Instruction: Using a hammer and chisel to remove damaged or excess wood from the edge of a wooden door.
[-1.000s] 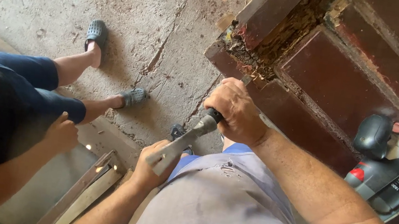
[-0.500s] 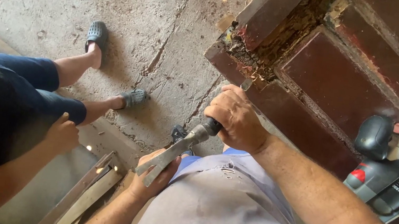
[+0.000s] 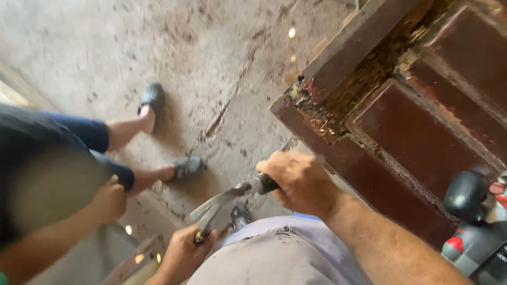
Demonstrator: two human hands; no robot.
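My right hand [image 3: 298, 180] is closed round the black handle of a metal tool [image 3: 223, 205], prob. a chisel or flat scraper, can't tell which w/ the blur. My left hand [image 3: 185, 254] is closed on the far end of its grey blade, fingers pinching it near the tip. So the tool runs slantwise between both hands, just in front of my belly, over my grey shirt [image 3: 286, 276]: right hand drives it, left one steadies and steers the blade. I judge I hold it low and close like that for control.

The dark red-brown wooden door [image 3: 446, 125] lies to the right and far, its near-left corner rotten, w/ crumbly pale wood showing in the joint [image 3: 320, 109]. My right hand sits just near that corner, not touching it.

Far right, a power tool [image 3: 503, 236], grey and black w/ red knobs, rests on the door panel, well within reach. It has a small dark plate w/ pale print on its near face, too small to read.

My shirt has blue and white lettering across the near edge.

Left, another person sits, legs out over the cracked concrete floor [image 3: 84, 14], dark sandals on, one hand [image 3: 109, 198] by the knee.
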